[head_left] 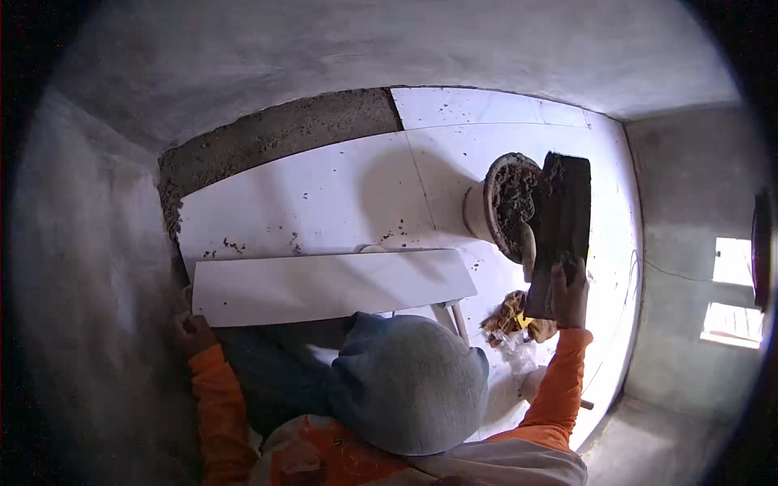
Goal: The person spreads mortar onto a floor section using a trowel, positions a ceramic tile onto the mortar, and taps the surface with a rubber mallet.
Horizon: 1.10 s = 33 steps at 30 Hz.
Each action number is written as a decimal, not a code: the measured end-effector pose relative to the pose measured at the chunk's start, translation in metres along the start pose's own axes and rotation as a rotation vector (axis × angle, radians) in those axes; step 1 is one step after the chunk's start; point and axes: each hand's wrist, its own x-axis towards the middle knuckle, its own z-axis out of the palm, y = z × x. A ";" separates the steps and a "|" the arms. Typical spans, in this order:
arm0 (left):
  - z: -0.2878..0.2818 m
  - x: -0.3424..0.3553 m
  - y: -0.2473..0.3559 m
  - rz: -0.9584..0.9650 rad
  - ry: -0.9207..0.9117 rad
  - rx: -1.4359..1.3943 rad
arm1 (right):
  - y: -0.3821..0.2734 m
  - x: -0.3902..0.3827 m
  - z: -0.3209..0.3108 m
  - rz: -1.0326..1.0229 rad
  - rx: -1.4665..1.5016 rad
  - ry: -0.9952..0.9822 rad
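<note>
A long white tile strip point(332, 285) lies crosswise in front of my knee, raised over the laid floor tiles. My left hand point(193, 334) is closed at its near left corner, with the fingertips partly hidden. On the right, my right hand point(570, 296) grips the near end of a dark rectangular board point(565, 219) smeared with mortar. Just left of the board stands a bucket point(476, 212) holding wet grey mortar point(515, 202). A pale rounded handle point(528, 251) sticks out at the bucket's near side.
White floor tiles point(308, 194) with mortar crumbs spread ahead. Bare grey mortar bed point(300, 121) shows along the far left wall. A light tool handle point(460, 322) lies by the strip's right end. Crumpled brown-and-yellow wrapping point(510, 314) sits near the board. Grey walls enclose the room.
</note>
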 end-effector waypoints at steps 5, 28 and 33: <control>0.013 -0.005 0.021 -0.065 0.229 0.079 | 0.025 -0.005 0.009 0.165 -0.557 0.131; 0.003 -0.028 0.070 0.009 0.332 -0.022 | -0.323 0.078 0.387 -1.182 -0.380 -0.724; 0.008 -0.031 0.062 0.090 0.317 0.008 | -0.350 0.067 0.425 -1.074 -0.437 -0.856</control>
